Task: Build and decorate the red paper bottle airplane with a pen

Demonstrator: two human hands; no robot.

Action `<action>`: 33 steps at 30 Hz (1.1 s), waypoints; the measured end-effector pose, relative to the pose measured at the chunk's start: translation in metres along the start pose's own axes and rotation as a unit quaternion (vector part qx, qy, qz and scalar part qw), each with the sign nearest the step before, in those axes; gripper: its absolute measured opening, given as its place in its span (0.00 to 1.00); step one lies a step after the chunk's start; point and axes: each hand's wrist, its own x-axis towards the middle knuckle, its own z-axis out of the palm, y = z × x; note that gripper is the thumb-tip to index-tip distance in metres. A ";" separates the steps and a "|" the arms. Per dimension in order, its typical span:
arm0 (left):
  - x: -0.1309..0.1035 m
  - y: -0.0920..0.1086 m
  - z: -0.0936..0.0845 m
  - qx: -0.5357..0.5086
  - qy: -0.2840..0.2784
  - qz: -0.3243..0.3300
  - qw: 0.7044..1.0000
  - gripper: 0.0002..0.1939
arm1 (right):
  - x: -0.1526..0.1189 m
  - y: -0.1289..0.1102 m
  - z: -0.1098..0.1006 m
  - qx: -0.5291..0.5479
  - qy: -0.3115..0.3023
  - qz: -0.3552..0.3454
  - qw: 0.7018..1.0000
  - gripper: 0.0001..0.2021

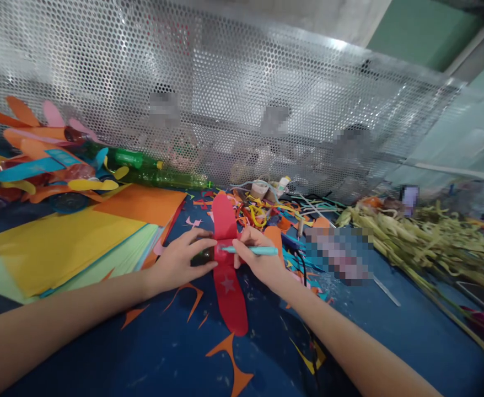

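A red paper wing piece [230, 306] with a pale star on its near half lies across a dark plastic bottle [203, 256]. My left hand [187, 255] is wrapped round the bottle, its fingertips at the wing's left edge. Between the fingers of my right hand [258, 256] is a light blue marker [262, 251], its tip pointing left at the middle of the red paper. My fingers partly hide the bottle, and whether the tip touches the paper I cannot tell.
Paper sheets [55, 242] and finished-looking bottle planes [52, 165] stand at the left. Orange scraps [231, 358] lie near the front. Behind are green bottles [159, 176], colourful strips [258, 212] and a perforated metal screen [234, 82]. Dried plant stalks [415, 242] lie right.
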 end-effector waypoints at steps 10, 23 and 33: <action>0.000 0.000 -0.001 -0.008 -0.010 -0.003 1.000 0.16 | -0.001 0.001 -0.002 -0.017 0.009 0.012 1.000 0.13; -0.002 -0.003 0.000 -0.011 -0.019 -0.006 1.000 0.17 | -0.005 -0.014 -0.006 -0.023 0.009 -0.021 0.999 0.06; 0.000 -0.001 -0.002 -0.007 -0.002 0.015 1.000 0.15 | -0.014 -0.002 -0.003 -0.189 0.123 -0.066 0.972 0.15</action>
